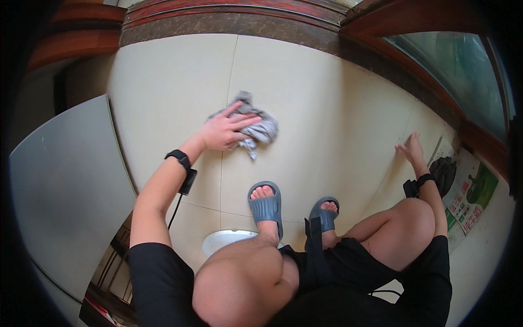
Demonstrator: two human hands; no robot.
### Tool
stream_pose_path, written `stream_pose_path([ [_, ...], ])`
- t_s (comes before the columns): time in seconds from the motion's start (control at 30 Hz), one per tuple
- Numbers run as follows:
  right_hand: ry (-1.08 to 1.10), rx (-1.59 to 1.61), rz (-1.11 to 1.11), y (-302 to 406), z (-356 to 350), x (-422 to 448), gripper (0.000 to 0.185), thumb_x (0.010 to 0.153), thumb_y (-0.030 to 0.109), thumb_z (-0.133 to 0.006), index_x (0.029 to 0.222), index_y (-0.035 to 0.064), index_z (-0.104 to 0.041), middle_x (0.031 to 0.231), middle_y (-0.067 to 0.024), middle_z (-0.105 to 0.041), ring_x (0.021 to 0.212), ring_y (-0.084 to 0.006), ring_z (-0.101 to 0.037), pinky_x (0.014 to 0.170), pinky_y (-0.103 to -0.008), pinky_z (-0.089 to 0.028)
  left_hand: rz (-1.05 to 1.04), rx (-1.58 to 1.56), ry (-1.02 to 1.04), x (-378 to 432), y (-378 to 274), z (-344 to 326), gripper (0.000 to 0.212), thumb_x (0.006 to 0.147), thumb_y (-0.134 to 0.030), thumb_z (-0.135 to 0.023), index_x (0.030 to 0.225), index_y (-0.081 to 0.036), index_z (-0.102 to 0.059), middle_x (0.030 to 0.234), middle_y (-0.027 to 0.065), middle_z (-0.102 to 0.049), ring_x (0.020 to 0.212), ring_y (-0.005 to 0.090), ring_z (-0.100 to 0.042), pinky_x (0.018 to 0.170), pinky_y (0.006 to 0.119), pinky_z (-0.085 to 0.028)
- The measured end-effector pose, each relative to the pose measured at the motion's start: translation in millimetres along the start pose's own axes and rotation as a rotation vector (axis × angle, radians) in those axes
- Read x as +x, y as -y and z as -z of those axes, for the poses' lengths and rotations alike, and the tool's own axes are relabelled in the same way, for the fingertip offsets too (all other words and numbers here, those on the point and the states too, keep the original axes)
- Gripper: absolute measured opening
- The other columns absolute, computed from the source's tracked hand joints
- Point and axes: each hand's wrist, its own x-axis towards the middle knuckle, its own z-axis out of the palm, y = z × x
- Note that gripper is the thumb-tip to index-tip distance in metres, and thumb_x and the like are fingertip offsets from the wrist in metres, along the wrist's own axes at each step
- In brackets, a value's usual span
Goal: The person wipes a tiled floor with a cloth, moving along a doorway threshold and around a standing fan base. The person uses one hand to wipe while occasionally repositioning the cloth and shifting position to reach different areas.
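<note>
My left hand (226, 130) lies spread on a crumpled grey cloth (263, 126), pressing it against the pale tiled floor (294, 90). Part of the cloth sticks out past the fingertips, and another corner trails toward my feet. Slight blur shows on the hand and cloth. Off to the right, my right hand (410, 149) is by the floor with thumb and fingers apart, holding nothing; whether it touches the tile I cannot tell. Each wrist wears a black strap with a small dark box.
My feet wear grey-blue slides (264, 207). A white round object (226, 238) sits behind the left foot. At left stands a grey panel-like surface (69, 184); at right, flattened printed cardboard (470, 192) bears a dark item (443, 171). A glazed wooden door (453, 69) borders the floor.
</note>
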Motion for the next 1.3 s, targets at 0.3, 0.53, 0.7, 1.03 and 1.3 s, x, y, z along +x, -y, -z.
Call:
stream_pose_path([
  [0.3, 0.081, -0.065, 0.021, -10.4, -3.9, 13.3, 0.090, 0.071, 0.040, -0.087, 0.124, -0.0148, -0.041, 0.141, -0.0369, -0.041, 0.133, -0.0507, -0.040, 0.109, -0.0450, -0.041, 0.861, 0.330, -0.462, -133.8, 37.5, -21.9, 0.048, 0.079, -0.010, -0.057, 0.126, -0.017, -0.068, 0.155, 0.0174, -0.039, 0.144, 0.0376, -0.033, 0.119, 0.060, -0.020],
  [0.53, 0.003, -0.072, 0.075, -8.5, -6.8, 10.9, 0.075, 0.070, 0.037, -0.088, 0.109, -0.0118, -0.045, 0.115, -0.0325, -0.053, 0.108, -0.0478, -0.054, 0.092, -0.0475, -0.047, 2.014, 0.133, -0.653, -191.9, -18.1, -84.8, 0.052, 0.089, -0.028, -0.051, 0.140, -0.019, -0.057, 0.138, 0.0269, -0.052, 0.127, 0.0427, -0.052, 0.102, 0.053, -0.044],
  [0.7, -0.009, -0.082, 0.081, -6.6, -2.8, 11.0, 0.069, 0.070, 0.037, -0.088, 0.101, -0.0103, -0.048, 0.103, -0.0286, -0.056, 0.098, -0.0470, -0.057, 0.087, -0.0472, -0.048, 2.233, -0.236, -0.525, -145.1, -38.3, -74.1, 0.065, 0.090, -0.032, -0.050, 0.153, -0.023, -0.038, 0.138, 0.0340, -0.048, 0.128, 0.0482, -0.050, 0.097, 0.055, -0.048],
  [1.03, 0.018, 0.367, -0.101, -38.0, -28.1, 32.0, 0.071, 0.063, 0.038, -0.092, 0.097, -0.0118, -0.055, 0.099, -0.0296, -0.062, 0.092, -0.0436, -0.063, 0.080, -0.0483, -0.051, 1.369, 0.292, -0.438, 9.5, -47.4, -52.3, 0.064, 0.087, -0.028, -0.056, 0.150, -0.025, -0.043, 0.154, 0.0275, -0.034, 0.145, 0.0443, -0.029, 0.111, 0.066, -0.028],
  [1.3, 0.084, -0.178, 0.193, -14.6, 3.7, 24.3, 0.059, 0.066, 0.042, -0.090, 0.072, -0.0087, -0.061, 0.077, -0.0248, -0.066, 0.076, -0.0425, -0.064, 0.069, -0.0475, -0.051, 0.482, 0.052, -0.340, -68.0, -82.4, -68.3, 0.044, 0.074, -0.016, -0.066, 0.117, -0.023, -0.071, 0.158, 0.0076, -0.038, 0.145, 0.0246, -0.036, 0.121, 0.059, -0.017],
])
